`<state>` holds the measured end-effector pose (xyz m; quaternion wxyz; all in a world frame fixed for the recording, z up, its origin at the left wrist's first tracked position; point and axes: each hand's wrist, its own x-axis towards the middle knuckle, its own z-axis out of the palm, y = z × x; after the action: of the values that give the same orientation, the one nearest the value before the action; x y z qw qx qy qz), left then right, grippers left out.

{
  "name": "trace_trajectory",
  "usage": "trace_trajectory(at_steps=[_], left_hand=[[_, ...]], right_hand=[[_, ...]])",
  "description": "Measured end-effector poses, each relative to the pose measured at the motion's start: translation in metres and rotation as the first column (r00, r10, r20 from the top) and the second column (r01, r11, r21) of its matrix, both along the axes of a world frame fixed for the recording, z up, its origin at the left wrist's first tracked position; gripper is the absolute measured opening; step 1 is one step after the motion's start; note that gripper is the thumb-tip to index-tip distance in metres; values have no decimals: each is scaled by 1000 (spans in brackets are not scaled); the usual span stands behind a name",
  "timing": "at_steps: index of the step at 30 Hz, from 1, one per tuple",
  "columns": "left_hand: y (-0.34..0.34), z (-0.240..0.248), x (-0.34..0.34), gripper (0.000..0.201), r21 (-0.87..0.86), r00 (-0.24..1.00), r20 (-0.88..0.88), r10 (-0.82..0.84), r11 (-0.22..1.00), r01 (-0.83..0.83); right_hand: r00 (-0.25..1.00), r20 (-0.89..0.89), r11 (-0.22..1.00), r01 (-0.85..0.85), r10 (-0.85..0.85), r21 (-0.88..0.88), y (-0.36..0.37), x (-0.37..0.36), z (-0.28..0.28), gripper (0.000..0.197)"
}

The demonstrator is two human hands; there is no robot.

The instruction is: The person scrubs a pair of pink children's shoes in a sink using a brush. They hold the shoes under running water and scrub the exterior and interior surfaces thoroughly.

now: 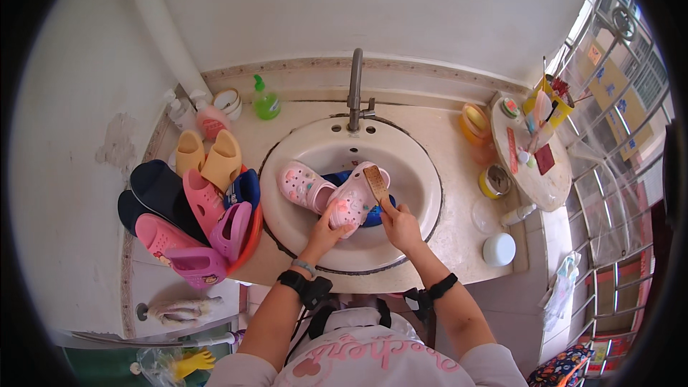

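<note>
Over the white oval sink (287,145), my left hand (328,233) grips a pink clog (349,201) by its toe end. My right hand (403,228) is closed around the handle of a wooden scrubbing brush (375,180), whose head lies against the clog's heel end. A second pink clog (304,185) with small charms rests in the basin to the left. Blue footwear (373,216) lies beneath the clogs, mostly hidden by them. Behind the basin rises a grey faucet (355,86); whether water runs cannot be made out.
Left of the sink, a red basin (252,240) is piled with slippers (215,208). A green pump bottle (266,104) stands at the back. On the right are a yellow-labelled jar (494,181), a white round container (499,249) and a small shelf (548,190) holding brushes.
</note>
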<state>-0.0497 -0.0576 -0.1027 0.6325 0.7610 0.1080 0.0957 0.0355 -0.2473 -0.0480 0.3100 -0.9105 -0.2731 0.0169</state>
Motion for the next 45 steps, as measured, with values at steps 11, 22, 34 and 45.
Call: trace_trajectory(at_steps=[11, 22, 34, 45], left_hand=[[2, -16, -1, 94, 3, 997, 52, 52, 999, -52], [3, -15, -4, 95, -46, 995, 9, 96, 994, -95], [5, -27, 1, 100, -113, 995, 52, 87, 990, -81], [3, -24, 0, 97, 18, 988, 84, 127, 992, -129]], right_hand=[[981, 105, 981, -149, 162, -122, -12, -40, -5, 35], [971, 62, 955, -214, 231, -207, -25, -43, 0, 36], [973, 38, 951, -212, 226, -225, -26, -40, 6, 34], [947, 71, 942, -300, 313, -151, 5, -47, 7, 37]])
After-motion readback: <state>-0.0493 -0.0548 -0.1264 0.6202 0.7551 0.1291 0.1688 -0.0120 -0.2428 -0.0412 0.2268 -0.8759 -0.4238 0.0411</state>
